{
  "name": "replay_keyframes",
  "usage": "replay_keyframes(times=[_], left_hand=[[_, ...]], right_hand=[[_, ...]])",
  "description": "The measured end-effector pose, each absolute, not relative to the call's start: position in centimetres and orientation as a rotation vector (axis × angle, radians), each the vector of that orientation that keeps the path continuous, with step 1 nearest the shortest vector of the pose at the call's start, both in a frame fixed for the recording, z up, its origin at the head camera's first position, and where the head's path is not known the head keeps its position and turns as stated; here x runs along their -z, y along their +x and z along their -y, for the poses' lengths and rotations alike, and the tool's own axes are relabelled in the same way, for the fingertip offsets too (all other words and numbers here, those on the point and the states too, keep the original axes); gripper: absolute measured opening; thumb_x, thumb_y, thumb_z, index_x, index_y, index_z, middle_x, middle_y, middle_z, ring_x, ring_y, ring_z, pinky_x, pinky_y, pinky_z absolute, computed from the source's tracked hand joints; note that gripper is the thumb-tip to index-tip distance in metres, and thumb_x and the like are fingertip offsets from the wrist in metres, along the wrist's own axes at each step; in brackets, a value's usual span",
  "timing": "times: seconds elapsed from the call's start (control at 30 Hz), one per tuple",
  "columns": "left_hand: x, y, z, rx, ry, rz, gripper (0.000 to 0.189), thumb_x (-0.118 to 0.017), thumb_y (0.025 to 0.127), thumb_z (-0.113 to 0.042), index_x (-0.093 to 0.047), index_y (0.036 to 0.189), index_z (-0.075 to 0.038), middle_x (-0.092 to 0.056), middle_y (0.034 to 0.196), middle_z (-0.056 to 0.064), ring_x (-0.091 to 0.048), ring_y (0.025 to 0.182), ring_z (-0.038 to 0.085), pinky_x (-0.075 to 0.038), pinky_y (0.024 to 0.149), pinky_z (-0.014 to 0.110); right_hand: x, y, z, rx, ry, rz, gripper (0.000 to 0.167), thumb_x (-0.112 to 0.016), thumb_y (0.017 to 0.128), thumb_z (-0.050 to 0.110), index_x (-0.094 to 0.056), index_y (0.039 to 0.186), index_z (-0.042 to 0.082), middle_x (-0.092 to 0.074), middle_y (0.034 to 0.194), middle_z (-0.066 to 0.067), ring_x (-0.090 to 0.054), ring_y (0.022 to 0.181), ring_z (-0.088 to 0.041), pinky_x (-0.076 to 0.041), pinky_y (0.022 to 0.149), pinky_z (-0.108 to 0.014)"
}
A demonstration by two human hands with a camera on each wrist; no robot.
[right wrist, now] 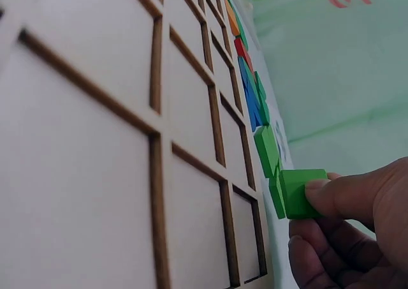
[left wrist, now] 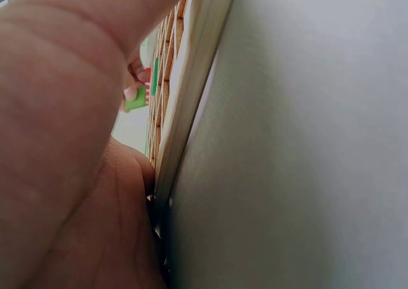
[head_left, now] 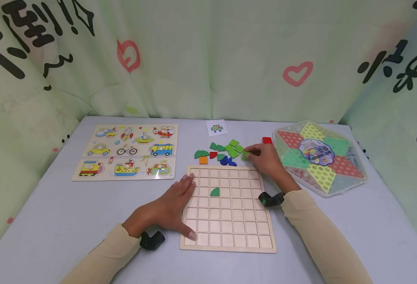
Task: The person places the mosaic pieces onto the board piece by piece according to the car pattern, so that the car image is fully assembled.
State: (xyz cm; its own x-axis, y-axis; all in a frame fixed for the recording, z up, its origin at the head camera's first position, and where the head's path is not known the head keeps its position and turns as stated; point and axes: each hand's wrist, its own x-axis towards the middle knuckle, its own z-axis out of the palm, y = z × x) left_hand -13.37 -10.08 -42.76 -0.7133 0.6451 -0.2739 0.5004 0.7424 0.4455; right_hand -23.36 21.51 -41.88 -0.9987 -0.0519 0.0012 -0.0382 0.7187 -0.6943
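Observation:
A light wooden grid board (head_left: 226, 243) lies on the table, with one dark green quarter-circle piece (head_left: 215, 192) in a cell of its upper left part. My left hand (head_left: 171, 205) rests along the board's left edge, fingers spread and thumb at the lower left corner. Beyond the board's far right corner, my right hand (head_left: 267, 159) pinches a light green square piece (right wrist: 302, 192) between thumb and fingers. Close beside it lie other light green squares (head_left: 231, 151). Dark green (head_left: 201, 154), red (head_left: 213, 155), orange (head_left: 203, 160) and blue pieces (head_left: 224, 161) are scattered behind the board.
A vehicle picture puzzle board (head_left: 128, 184) lies to the left. At the right is a hexagonal plastic case (head_left: 327, 192) with coloured triangles, a red block (head_left: 267, 140) beside it. A small card with a car picture (head_left: 216, 127) lies at the back, before a printed curtain (head_left: 208, 79).

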Motion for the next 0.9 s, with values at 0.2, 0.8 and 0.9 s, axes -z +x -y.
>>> replay_keyframes(times=[0.2, 0.8, 0.9], left_hand=[[42.8, -13.5, 10.0, -0.471, 0.871, -2.527, 0.134, -0.078, 0.061, -0.069, -0.008, 0.156, -0.004, 0.009, 0.162, 0.009, 0.012, 0.147, 0.025, -0.003, 0.117, 0.044], [42.6, -13.6, 9.9, -0.468, 0.872, -2.527, 0.134, -0.078, 0.062, -0.068, -0.008, 0.156, -0.003, 0.009, 0.162, 0.009, 0.012, 0.147, 0.025, -0.002, 0.117, 0.044], [42.6, -13.5, 10.0, -0.468, 0.868, -2.52, 0.134, -0.079, 0.061, -0.068, -0.009, 0.156, -0.003, 0.008, 0.162, 0.009, 0.013, 0.147, 0.025, -0.002, 0.117, 0.044]], right_hand=[[41.7, -22.2, -20.9, 1.171, -0.19, -2.848, 0.023, -0.064, 0.093, 0.007, -0.07, 0.114, 0.003, -0.066, 0.111, -0.015, -0.059, 0.098, -0.029, -0.051, 0.083, -0.041], [41.5, -19.3, -19.8, 1.19, -0.479, -2.727, 0.016, -0.07, 0.089, 0.007, -0.074, 0.104, 0.007, -0.068, 0.096, -0.003, -0.062, 0.085, -0.019, -0.053, 0.078, -0.034], [41.4, -18.8, -19.5, 1.199, -0.542, -2.663, 0.015, -0.07, 0.088, 0.005, -0.074, 0.103, 0.007, -0.069, 0.094, -0.001, -0.061, 0.082, -0.017, -0.052, 0.076, -0.031]])
